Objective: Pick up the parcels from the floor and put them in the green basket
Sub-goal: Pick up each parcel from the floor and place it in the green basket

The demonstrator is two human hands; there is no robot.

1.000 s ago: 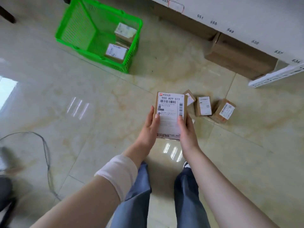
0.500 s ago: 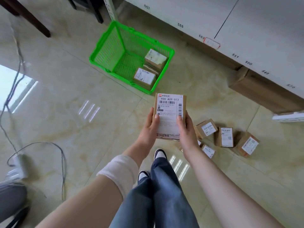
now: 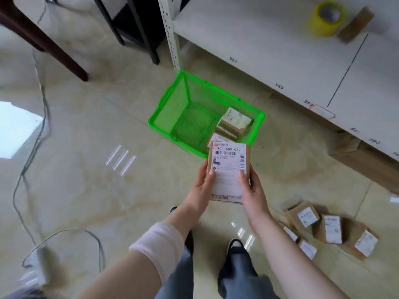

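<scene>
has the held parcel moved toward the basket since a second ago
Yes. The parcel, held by the left hand and right hand, now overlaps the basket's near rim; earlier it was far from it.

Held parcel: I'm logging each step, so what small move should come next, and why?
Probably carry the parcel forward over the green basket and lower it in: both hands, left hand and right hand, hold it just short of the near rim, and the basket's left side looks free.

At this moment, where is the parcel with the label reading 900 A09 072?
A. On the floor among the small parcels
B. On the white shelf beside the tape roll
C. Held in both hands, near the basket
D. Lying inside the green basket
C: the labelled parcel is gripped by the left hand and right hand, just short of the green basket.
</scene>
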